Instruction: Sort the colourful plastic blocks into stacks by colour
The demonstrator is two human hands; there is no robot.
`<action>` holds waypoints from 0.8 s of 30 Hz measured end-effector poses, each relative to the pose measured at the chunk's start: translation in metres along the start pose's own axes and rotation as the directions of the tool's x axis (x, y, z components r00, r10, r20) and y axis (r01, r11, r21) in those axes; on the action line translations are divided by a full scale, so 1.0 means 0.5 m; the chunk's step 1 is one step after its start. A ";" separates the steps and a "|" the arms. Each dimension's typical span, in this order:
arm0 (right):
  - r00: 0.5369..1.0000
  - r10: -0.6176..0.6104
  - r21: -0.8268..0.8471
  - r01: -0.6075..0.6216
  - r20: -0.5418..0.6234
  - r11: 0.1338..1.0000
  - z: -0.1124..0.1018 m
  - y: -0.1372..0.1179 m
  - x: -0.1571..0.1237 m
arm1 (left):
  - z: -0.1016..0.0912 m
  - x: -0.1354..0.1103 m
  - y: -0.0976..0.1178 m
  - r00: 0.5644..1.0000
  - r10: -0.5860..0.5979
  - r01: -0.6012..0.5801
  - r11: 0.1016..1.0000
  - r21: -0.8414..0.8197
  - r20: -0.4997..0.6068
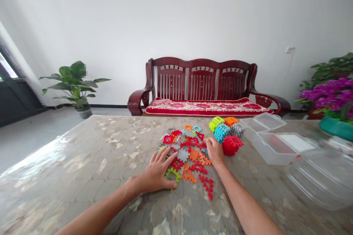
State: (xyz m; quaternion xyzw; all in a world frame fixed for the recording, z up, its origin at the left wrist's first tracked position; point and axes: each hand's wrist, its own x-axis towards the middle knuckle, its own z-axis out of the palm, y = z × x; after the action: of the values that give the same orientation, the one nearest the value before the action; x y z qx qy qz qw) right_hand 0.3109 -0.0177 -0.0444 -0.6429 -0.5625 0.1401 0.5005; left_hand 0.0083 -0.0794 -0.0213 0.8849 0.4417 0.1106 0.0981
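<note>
Red, grey, orange pieces (183, 155) between left hand (157, 172), spread over near-left ones, and right hand (214, 150), curled, grip unclear.

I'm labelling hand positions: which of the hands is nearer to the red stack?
Right. The right hand is just left of the red stack; the left hand is farther left, at the edge of the loose pieces.

Looks across a grey-beige flower-patterned table (63, 176), bright with glare along its left edge, to a glossy dark-red slatted wooden bench (202, 84) with a red-and-white patterned cushion (206, 107) before a plain white wall (116, 18), with a broad-leaved green potted plant (75, 84) on pale grey floor (24, 121) and a dark panel with a bright pane (19, 93) at far left.
</note>
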 end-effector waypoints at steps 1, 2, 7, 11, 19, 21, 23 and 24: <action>1.000 0.017 0.029 -0.017 0.001 0.999 0.000 0.000 0.000 | 0.004 0.000 0.008 1.000 0.000 0.000 1.000 0.030 -0.011; 0.999 0.036 0.061 -0.036 0.008 0.997 -0.001 0.001 0.001 | 0.006 0.003 0.014 1.000 -0.007 0.008 0.999 0.054 -0.029; 0.990 0.103 0.202 -0.120 0.093 0.972 -0.004 0.010 0.004 | 0.001 0.049 0.021 0.989 -0.064 0.075 0.994 0.074 -0.136; 0.986 0.125 0.320 -0.153 0.106 0.935 -0.002 0.021 0.005 | -0.004 0.065 0.046 0.974 -0.078 0.098 0.992 0.082 -0.214; 0.988 0.133 0.444 -0.153 0.077 0.883 0.006 0.019 0.004 | 0.030 0.058 0.187 0.921 0.388 -0.384 0.920 0.072 -0.047; 0.986 0.154 0.472 -0.165 0.062 0.866 0.000 0.014 0.003 | 0.046 0.073 0.207 0.915 0.400 -0.396 0.915 0.077 -0.046; 0.983 0.167 0.473 -0.180 0.070 0.862 -0.009 0.008 0.002 | 0.059 0.092 0.218 0.925 0.372 -0.364 0.926 0.101 -0.082; 0.983 0.167 0.470 -0.185 0.079 0.863 -0.013 0.005 0.001 | 0.063 0.103 0.220 0.928 0.356 -0.344 0.932 0.117 -0.108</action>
State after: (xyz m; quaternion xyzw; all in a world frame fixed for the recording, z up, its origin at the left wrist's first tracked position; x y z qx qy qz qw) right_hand 0.3173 -0.0202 -0.0434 -0.5465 -0.4586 0.3301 0.6181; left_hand 0.1307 -0.1054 -0.0162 0.9443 0.2869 0.1610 0.0057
